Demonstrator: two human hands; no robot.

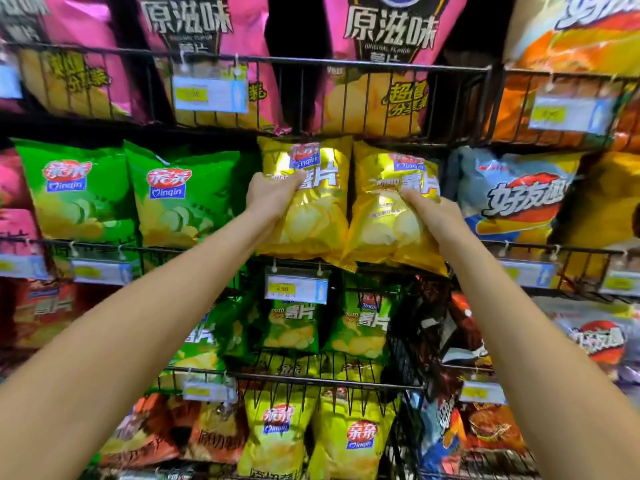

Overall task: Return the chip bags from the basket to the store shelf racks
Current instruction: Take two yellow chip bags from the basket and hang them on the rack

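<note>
Two yellow chip bags are held up side by side in front of the middle shelf rack (pixel 381 268). My left hand (pixel 272 197) grips the left yellow bag (pixel 311 216) along its left edge. My right hand (pixel 433 214) grips the right yellow bag (pixel 384 220) along its right edge. Both bags stand upright, their bottoms level with the rack's front wire, under the upper rack. The basket is not in view.
Green chip bags (pixel 180 202) fill the rack to the left, blue and orange bags (pixel 512 199) the right. Pink bags (pixel 214 46) sit in the upper wire rack (pixel 346 62). Green and yellow bags (pixel 287 323) fill lower racks. Price tags (pixel 296 288) hang from the wires.
</note>
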